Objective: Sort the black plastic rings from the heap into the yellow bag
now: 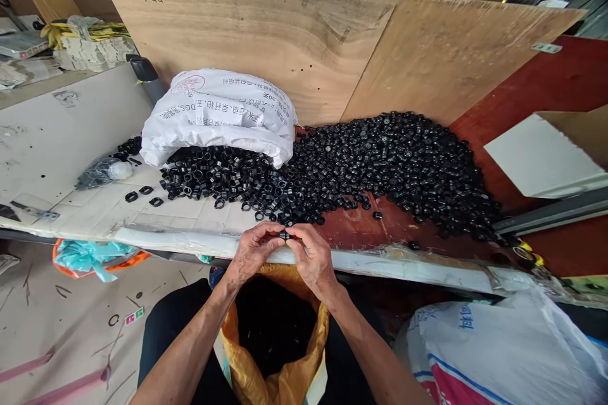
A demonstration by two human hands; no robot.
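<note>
My left hand (256, 247) and my right hand (311, 256) meet over the table's front edge, fingertips pinched together on one small black plastic part (285, 235). Its exact kind is too small to make out. Just beyond them lies a heap of black plastic rings (223, 171), some loose on the white surface. To the right it runs into a big pile of small black round caps (389, 152). Below my hands, between my knees, an orange-yellow woven sack (273, 386) stands with its mouth wide, dark contents inside.
A full white sack (223, 107) lies on the ring heap, before an upright plywood board (266, 31). A clear plastic bag (97, 172) rests at left. On the floor are an orange-rimmed basin (61, 262) with turquoise material and a large white sack (498, 342) at right.
</note>
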